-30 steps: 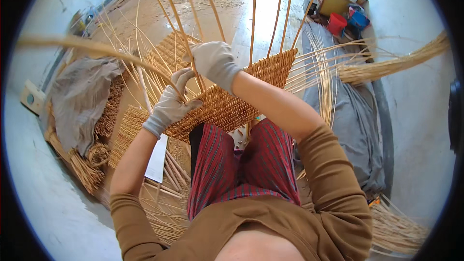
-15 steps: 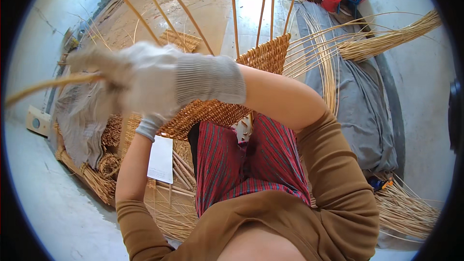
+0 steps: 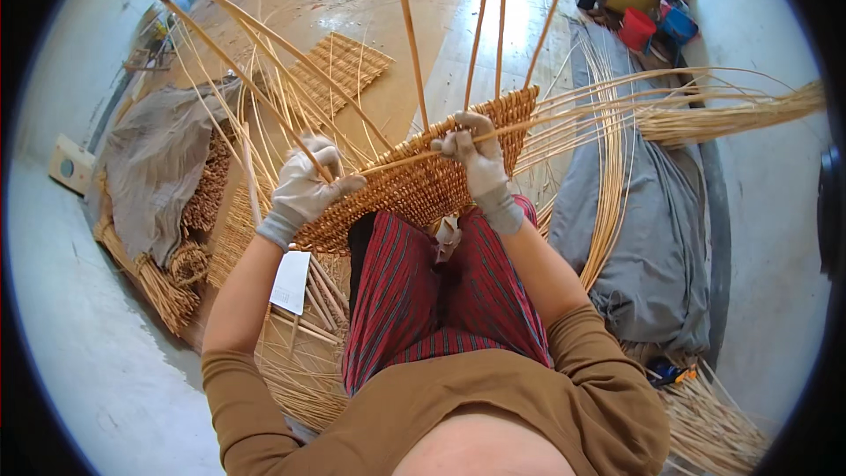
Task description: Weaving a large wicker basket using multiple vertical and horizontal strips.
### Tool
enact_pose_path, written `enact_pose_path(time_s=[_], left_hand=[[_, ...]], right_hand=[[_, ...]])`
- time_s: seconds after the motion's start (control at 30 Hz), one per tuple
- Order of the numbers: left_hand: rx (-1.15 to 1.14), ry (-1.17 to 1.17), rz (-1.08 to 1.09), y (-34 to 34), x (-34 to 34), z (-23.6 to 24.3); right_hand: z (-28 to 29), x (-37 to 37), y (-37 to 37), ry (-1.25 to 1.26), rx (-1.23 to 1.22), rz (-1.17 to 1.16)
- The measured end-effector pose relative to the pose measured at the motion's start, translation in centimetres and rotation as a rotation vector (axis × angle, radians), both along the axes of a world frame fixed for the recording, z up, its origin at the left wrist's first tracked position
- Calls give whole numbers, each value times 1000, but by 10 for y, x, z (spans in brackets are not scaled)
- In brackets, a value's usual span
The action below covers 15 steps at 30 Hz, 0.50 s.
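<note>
A woven wicker panel (image 3: 414, 189) slants across my lap, with upright rods (image 3: 410, 44) standing from its upper edge. My left hand (image 3: 308, 181), in a pale work glove, is closed around one of these rods at the panel's left end, its thumb stretched along the edge. At the upper right edge, my right hand (image 3: 478, 157), gloved likewise, has bent fingers closed on a thin wicker strand (image 3: 405, 160). That strand runs along the panel's top between the hands and on toward the right. Its exact contact with the left fingers is hidden.
Loose strands lead right to a wicker bundle (image 3: 731, 119) above a grey cloth (image 3: 661, 238). Bundled wicker (image 3: 163, 291) and a draped cloth (image 3: 163, 167) sit left, near a white paper (image 3: 291, 282). Another woven piece (image 3: 339, 75) lies ahead; a red bucket (image 3: 636, 29) stands far right.
My right hand has swung from the far left, across the left arm, back to the panel's upper right edge. A strand now lies along the top. The left hand shows fully.
</note>
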State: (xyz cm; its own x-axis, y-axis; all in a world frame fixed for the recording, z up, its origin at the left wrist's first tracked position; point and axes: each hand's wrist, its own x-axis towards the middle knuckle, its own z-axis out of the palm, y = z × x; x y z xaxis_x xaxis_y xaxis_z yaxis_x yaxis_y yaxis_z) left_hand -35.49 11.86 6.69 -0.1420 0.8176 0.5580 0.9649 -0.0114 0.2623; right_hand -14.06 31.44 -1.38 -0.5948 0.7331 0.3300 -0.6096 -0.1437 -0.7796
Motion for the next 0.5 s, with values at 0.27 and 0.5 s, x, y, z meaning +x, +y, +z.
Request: enact_pose_path(time_s=[0.27,0.5], left_hand=[[-284,-403,74,14,16,0],[-362,-478,244,14,27,6]], right_hand=[[1,7,-13,40,89,-86],[27,31,-104,71,624,-194]])
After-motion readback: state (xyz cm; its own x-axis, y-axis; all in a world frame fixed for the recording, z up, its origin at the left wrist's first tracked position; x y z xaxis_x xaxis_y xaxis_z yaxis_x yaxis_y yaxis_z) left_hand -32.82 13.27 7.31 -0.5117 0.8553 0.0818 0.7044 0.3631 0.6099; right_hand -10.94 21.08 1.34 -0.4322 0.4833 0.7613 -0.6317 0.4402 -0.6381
